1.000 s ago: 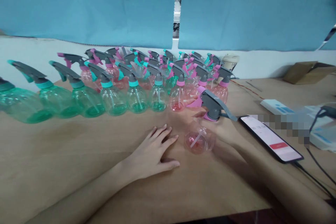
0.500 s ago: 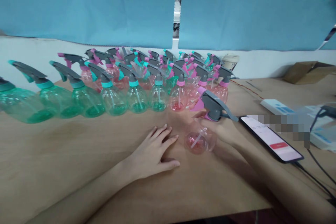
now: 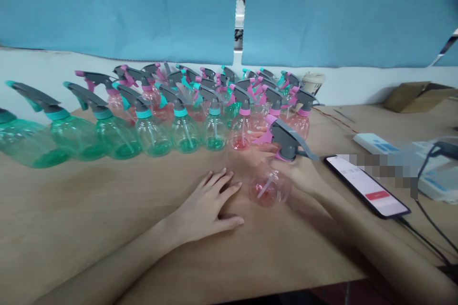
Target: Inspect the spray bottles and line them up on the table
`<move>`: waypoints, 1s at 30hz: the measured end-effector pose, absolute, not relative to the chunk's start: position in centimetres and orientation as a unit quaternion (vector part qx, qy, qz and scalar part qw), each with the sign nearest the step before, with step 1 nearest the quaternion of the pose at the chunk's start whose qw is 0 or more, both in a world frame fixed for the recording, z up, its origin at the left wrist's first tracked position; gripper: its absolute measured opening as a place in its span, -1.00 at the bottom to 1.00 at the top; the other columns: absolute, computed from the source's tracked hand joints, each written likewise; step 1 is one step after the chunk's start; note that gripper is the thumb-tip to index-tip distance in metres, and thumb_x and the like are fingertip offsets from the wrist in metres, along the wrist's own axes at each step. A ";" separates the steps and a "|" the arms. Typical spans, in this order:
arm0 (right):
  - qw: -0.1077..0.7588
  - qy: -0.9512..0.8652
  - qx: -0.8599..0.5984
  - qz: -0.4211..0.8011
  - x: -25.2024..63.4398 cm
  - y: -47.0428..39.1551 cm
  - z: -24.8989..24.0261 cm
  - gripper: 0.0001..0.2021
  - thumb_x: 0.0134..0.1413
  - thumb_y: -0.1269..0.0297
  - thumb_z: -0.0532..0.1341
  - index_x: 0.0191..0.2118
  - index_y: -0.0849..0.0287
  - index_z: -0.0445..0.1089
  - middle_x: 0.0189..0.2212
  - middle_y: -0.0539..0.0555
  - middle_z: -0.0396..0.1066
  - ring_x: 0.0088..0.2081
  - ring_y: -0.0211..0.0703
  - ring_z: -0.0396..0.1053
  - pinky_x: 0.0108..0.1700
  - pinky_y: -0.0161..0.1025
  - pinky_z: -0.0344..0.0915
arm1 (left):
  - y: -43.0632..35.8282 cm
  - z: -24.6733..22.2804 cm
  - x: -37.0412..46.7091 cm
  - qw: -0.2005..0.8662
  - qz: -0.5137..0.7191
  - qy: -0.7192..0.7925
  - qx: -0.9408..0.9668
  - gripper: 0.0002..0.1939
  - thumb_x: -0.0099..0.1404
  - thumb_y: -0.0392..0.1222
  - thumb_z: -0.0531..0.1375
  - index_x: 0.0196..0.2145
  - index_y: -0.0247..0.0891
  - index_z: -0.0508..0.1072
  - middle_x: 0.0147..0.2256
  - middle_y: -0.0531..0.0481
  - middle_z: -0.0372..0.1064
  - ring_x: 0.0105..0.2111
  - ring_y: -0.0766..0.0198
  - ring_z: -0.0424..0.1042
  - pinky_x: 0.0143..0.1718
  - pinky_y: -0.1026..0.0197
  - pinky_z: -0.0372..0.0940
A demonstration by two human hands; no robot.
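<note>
Nearest the camera, the left hand lies flat on the wooden table, palm down and fingers spread, holding nothing — it looks like a resting or steadying post rather than a grip. Just to its right, close to its fingertips but apart from them, the right hand is closed around the neck of a pink spray bottle, fingers wrapped just under the grey trigger head. The bottle is tilted toward the camera with its round base low, probably so the trigger head sits upright in the grasp; whether the base touches the table I cannot tell.

Beside the right forearm lies a smartphone, screen lit and facing up, a cable running from its near end — placed within easy glance of the work.

Farther back, a front row of green spray bottles stands upright side by side, nozzles all pointing left, with a pink one at its right end. Behind them more pink and green bottles crowd together, and a paper cup stands at the far right of the group, near the wall.
</note>
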State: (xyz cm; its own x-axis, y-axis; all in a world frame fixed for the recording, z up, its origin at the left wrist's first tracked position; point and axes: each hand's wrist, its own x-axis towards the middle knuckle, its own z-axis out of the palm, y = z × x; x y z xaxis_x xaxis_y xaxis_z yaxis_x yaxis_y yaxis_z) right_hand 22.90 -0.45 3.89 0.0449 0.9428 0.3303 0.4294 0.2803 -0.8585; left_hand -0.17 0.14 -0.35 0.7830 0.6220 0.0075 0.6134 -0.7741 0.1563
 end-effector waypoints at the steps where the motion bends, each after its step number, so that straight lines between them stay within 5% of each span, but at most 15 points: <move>1: 0.488 -0.633 -0.539 0.266 22.9 -0.4 3.9 -0.91 -0.16 0.21 0.17 -0.51 0.09 0.29 -0.50 0.00 0.38 -0.40 -0.11 0.36 -0.33 -0.15 0.33 | 0.2 -0.4 -0.2 0.073 0.031 0.327 0.942 -0.24 0.25 0.35 -0.02 0.23 -0.21 0.18 0.28 -0.25 -0.01 0.28 -0.07 -0.08 0.22 -0.18 -0.11; 11: 0.502 -0.605 -0.549 0.284 22.7 -0.3 4.2 -0.76 -0.25 0.18 0.20 -0.67 0.09 0.12 -0.63 -0.07 0.18 -0.53 -0.24 0.16 -0.40 -0.19 0.26 | 0.3 -0.5 -0.3 0.062 0.036 0.324 0.943 -0.25 0.25 0.33 0.00 0.23 -0.19 0.17 0.28 -0.21 0.00 0.28 -0.06 -0.07 0.22 -0.16 -0.09; 22: 0.486 -0.605 -0.558 0.295 22.8 -0.4 4.1 -0.91 -0.24 0.22 0.19 -0.50 0.08 0.32 -0.46 0.04 0.43 -0.32 -0.01 0.40 -0.18 0.01 0.33 | 0.3 -0.4 -0.3 0.069 0.033 0.327 0.942 -0.24 0.25 0.33 0.01 0.23 -0.22 0.18 0.28 -0.25 -0.02 0.28 -0.09 -0.07 0.22 -0.19 -0.10; 30: 0.490 -0.595 -0.564 0.298 22.7 -0.6 4.3 -0.87 -0.25 0.21 0.20 -0.47 0.10 0.34 -0.43 0.04 0.40 -0.36 -0.08 0.38 -0.26 -0.09 0.36 | 0.2 -0.6 -0.4 0.069 0.038 0.325 0.943 -0.24 0.25 0.34 0.00 0.23 -0.19 0.17 0.28 -0.23 -0.02 0.28 -0.08 -0.07 0.23 -0.17 -0.12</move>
